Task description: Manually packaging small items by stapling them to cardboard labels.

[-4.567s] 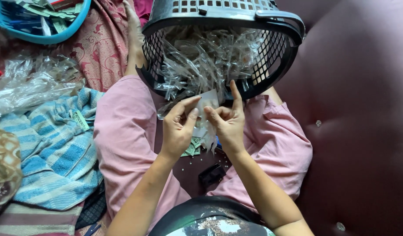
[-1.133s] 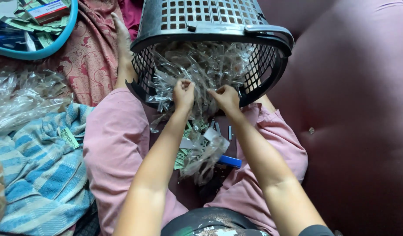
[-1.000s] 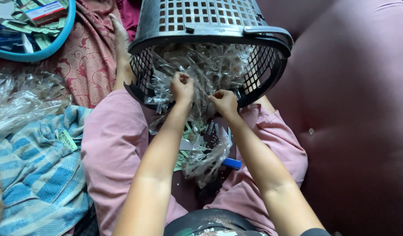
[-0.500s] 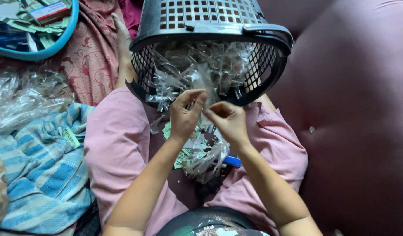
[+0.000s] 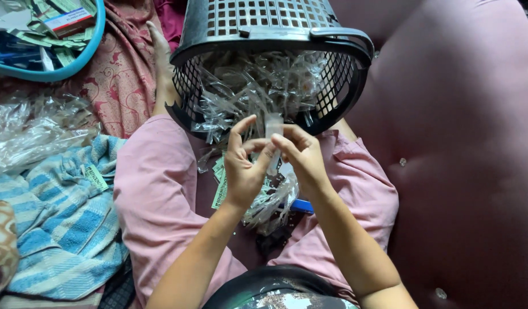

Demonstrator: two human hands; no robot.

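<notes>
While both hands (image 5: pixel 273 154) pinch a clear strip (image 5: pixel 273 127) — basket rim (image 5: pixel 338 117) just beyond.

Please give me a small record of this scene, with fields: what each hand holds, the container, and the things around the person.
left hand: pinches the lower part of a small clear plastic sleeve
right hand: pinches the same sleeve from the other side
container: dark mesh basket, tipped toward the lap, full of clear plastic sleeves
lap: loose clear sleeves and green paper slips between the pink-clothed legs
person's left side: blue striped towel, crumpled clear plastic, blue tub with paper slips
person's right side: dark red cushion
</notes>
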